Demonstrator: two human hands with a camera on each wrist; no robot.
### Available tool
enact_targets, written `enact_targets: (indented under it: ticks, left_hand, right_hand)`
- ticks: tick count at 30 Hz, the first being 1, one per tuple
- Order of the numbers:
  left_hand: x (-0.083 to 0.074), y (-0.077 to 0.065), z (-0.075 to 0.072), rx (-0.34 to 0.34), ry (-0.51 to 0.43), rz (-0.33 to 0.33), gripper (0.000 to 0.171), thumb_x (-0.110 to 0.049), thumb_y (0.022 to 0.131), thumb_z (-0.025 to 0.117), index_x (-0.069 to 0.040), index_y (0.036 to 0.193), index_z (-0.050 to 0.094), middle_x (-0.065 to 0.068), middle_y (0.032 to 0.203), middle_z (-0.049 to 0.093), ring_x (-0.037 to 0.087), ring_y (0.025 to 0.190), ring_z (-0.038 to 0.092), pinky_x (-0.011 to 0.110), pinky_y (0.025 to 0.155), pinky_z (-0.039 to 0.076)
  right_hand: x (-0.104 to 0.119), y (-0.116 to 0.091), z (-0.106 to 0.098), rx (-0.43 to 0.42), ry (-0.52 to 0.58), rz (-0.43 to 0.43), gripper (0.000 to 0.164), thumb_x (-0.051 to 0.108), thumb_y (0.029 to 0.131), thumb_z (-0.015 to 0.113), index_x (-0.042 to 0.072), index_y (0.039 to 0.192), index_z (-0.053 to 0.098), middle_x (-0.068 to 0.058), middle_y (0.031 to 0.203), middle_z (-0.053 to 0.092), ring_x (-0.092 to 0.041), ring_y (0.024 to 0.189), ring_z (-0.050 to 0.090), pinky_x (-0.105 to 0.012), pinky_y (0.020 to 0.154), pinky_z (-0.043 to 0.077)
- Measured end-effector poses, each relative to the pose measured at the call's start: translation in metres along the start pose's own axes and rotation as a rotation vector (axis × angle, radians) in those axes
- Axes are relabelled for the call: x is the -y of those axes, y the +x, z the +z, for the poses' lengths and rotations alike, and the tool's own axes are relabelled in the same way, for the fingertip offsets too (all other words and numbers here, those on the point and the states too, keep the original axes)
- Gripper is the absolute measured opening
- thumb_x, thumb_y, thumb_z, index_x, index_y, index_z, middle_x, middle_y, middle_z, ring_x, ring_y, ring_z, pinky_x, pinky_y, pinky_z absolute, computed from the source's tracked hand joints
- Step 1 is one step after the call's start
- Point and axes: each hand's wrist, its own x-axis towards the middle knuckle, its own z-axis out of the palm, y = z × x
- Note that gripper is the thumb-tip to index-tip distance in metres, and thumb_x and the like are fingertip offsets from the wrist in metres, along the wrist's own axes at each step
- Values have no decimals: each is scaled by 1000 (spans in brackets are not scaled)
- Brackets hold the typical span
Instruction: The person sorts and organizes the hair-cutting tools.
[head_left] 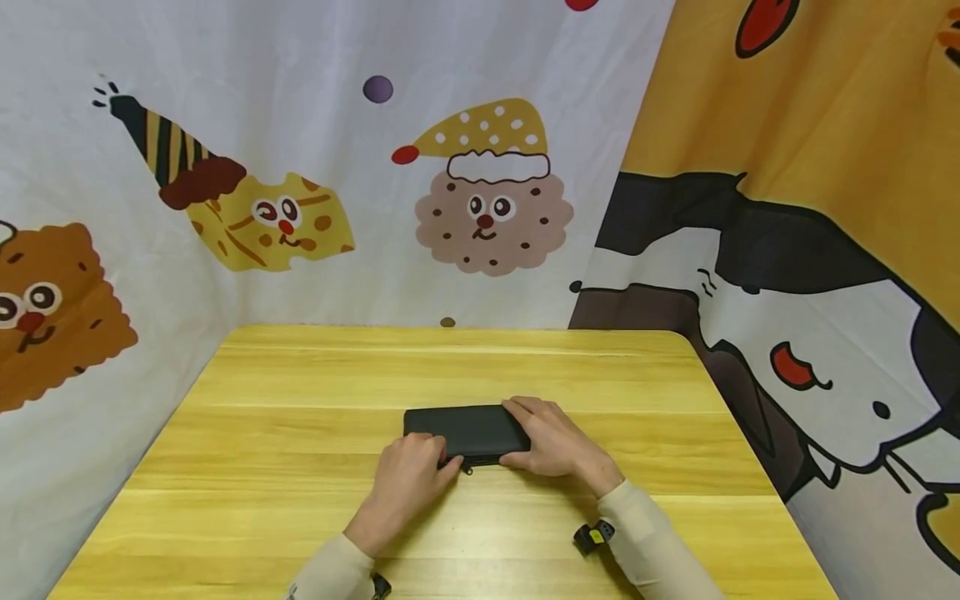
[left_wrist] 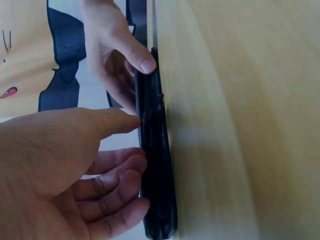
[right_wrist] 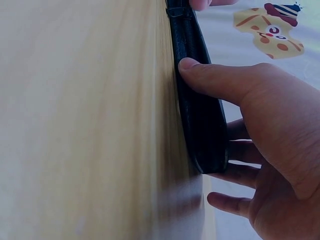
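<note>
A slim black zip case [head_left: 467,430] lies flat on the wooden table, its zipped edge facing me and a small zipper pull [head_left: 468,471] hanging at the front. My right hand [head_left: 551,437] holds the right end, thumb on the zipped edge and fingers over the top. At the left front is my left hand [head_left: 411,471], with its thumb tip beside the zipper pull and its loosely bent fingers resting at the case's upper edge. In the right wrist view the right thumb [right_wrist: 215,80] presses on the case's side [right_wrist: 202,125].
The wooden table [head_left: 300,375] spreads around the case. Behind it hangs a white curtain [head_left: 315,100] with cartoon prints, and on the right a yellow one [head_left: 840,125]. A black wrist device [head_left: 592,537] sits by the right sleeve.
</note>
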Motion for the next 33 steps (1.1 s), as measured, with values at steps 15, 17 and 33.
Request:
enact_targets:
  ticks: [15, 17, 33]
  left_hand:
    - [-2, 3, -2, 83, 31, -91, 60, -39, 80, 86, -23, 44, 40, -7, 45, 42, 9, 39, 38, 24, 33, 29]
    - [-3, 3, -1, 92, 30, -80, 59, -36, 80, 86, -23, 45, 41, -7, 45, 44, 10, 39, 39, 25, 33, 31]
    - [-23, 10, 6, 120, -43, -59, 61, -31, 85, 79, -24, 45, 34, -11, 44, 29, 8, 39, 30, 22, 33, 19]
  right_hand:
    - [0, 0, -2, 17, 17, 19, 97, 65, 87, 70, 7, 159, 43, -15, 156, 44, -32, 137, 43, -51, 112, 40]
    - [0, 0, -1, 18, 17, 20, 97, 65, 87, 70, 6, 159, 43, -15, 156, 44, -31, 137, 43, -51, 112, 40]
    - [0, -1, -1, 24, 23, 26, 97, 65, 88, 69, 6, 159, 41, -14, 156, 43, -32, 138, 42, -52, 112, 40]
